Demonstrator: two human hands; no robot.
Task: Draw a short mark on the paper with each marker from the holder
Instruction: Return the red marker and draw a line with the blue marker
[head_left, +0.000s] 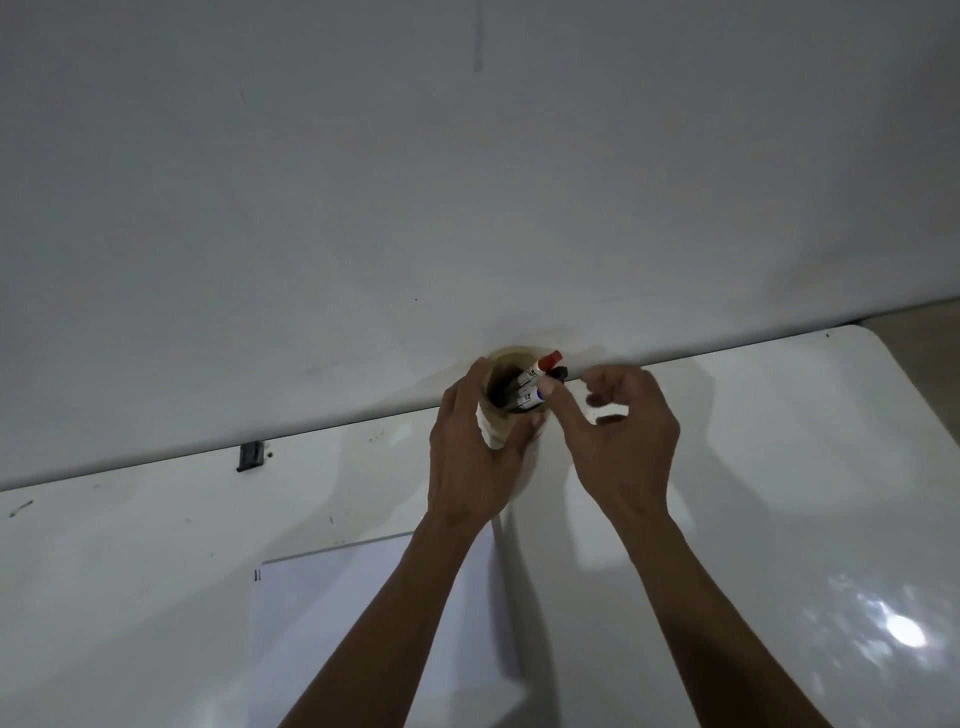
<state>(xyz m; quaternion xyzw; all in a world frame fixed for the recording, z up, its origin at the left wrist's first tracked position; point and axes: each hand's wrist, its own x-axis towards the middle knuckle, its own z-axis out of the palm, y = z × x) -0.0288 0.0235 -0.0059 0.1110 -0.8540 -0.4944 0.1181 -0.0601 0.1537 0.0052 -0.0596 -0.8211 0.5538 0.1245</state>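
A pale round holder (506, 364) stands at the table's far edge against the wall. Three markers lean in it: a red-capped marker (549, 360), a black-capped marker (560, 372) and a blue-capped marker (540, 396). My left hand (470, 457) is wrapped around the holder's left side. My right hand (621, 441) hovers just right of the holder, fingers apart, with its thumb touching the blue-capped marker's cap. A white sheet of paper (322, 613) lies flat nearer to me, partly under my left forearm, with small dark marks at its upper left corner.
The glossy white table (779, 467) meets a plain white wall (467, 182) just behind the holder. A small dark clip (250, 455) sits on the table's far edge to the left. The table's rounded corner lies at the far right.
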